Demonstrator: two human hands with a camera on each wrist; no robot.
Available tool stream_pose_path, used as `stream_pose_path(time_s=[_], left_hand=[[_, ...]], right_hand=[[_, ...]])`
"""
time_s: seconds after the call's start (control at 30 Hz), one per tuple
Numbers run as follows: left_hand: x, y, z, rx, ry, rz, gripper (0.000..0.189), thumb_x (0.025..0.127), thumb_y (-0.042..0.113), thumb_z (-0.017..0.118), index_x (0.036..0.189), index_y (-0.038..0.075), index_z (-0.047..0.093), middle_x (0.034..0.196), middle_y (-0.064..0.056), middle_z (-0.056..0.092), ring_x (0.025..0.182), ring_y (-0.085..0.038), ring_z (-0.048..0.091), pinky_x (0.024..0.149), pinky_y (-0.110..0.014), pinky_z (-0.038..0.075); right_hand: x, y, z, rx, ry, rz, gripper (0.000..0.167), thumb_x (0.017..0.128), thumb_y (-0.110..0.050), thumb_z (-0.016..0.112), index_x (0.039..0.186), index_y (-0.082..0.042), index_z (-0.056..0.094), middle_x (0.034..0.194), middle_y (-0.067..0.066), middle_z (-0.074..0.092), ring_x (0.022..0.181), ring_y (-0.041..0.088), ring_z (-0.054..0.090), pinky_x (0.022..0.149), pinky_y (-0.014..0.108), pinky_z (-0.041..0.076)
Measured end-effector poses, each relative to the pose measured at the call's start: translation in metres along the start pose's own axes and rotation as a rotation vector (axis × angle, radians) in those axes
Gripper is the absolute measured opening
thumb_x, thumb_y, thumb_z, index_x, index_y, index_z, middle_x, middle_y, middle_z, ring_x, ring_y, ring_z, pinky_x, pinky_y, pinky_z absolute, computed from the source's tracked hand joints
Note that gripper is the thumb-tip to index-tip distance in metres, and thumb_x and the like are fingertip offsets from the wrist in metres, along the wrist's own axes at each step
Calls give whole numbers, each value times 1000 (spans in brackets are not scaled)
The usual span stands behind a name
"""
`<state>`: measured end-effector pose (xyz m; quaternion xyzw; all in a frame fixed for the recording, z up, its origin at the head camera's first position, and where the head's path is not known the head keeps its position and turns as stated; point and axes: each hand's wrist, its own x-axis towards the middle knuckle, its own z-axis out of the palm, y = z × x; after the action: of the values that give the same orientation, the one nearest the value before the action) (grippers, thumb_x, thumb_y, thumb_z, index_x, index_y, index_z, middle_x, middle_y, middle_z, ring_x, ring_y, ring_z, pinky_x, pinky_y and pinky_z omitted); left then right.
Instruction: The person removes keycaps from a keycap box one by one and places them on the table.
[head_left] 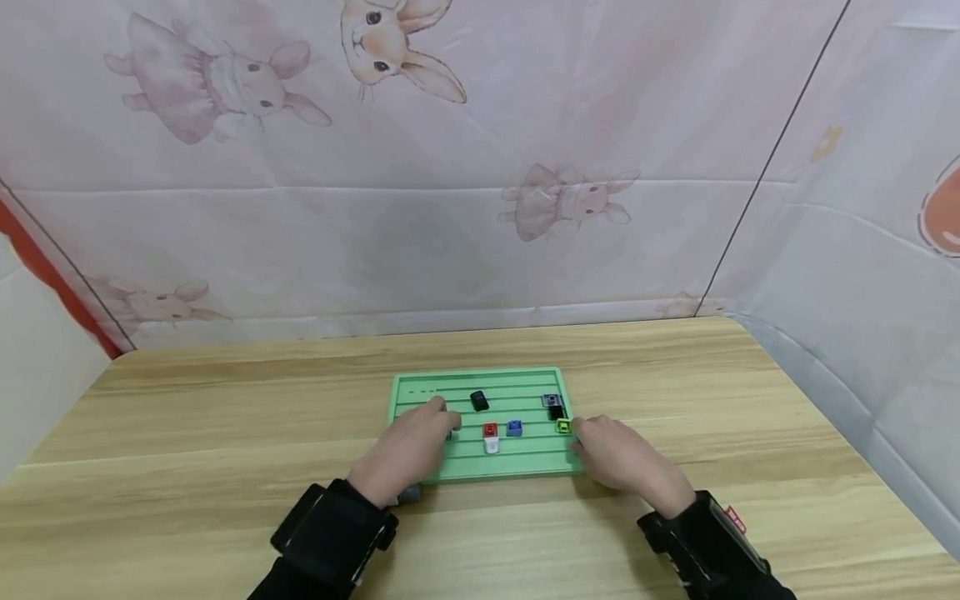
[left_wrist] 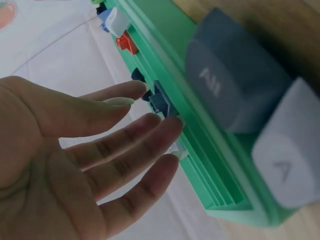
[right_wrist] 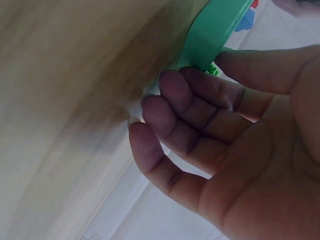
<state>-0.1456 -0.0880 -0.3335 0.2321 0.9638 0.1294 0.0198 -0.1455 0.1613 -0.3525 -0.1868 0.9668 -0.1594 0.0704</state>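
The green tray (head_left: 480, 382) lies on the wooden tabletop (head_left: 225, 400), with small keycaps in its grooves. The left hand (head_left: 408, 450) rests on its left part, fingers relaxed, touching a blue keycap (left_wrist: 159, 99). The right hand (head_left: 618, 458), released, touches its right edge.

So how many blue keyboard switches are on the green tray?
2 visible. One blue switch sits mid-tray on the green tray, right of the red one. Another lies under the left hand's fingertips. More may be hidden beneath that hand.
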Motion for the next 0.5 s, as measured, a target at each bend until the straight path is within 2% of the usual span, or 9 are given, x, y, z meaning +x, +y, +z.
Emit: stream_pose_path(time_s=[0.13, 0.5], left_hand=[[0, -1, 2, 7, -23, 9, 27, 82, -15, 51, 99, 0, 66, 83, -7, 51, 65, -14, 41, 59, -27, 40], [1, -2, 4, 1, -13, 24, 25, 80, -17, 52, 94, -3, 67, 84, -9, 54, 68, -14, 46, 62, -28, 43]], right_hand=[[0, 0, 0, 4, 0, -2, 6, 88, -2, 54, 87, 4, 57, 63, 2, 46, 52, 12, 41, 47, 25, 33], [-1, -1, -1, 11, 0, 0, 6, 88, -1, 54, 87, 4, 58, 63, 2, 46, 51, 12, 41, 46, 25, 33]])
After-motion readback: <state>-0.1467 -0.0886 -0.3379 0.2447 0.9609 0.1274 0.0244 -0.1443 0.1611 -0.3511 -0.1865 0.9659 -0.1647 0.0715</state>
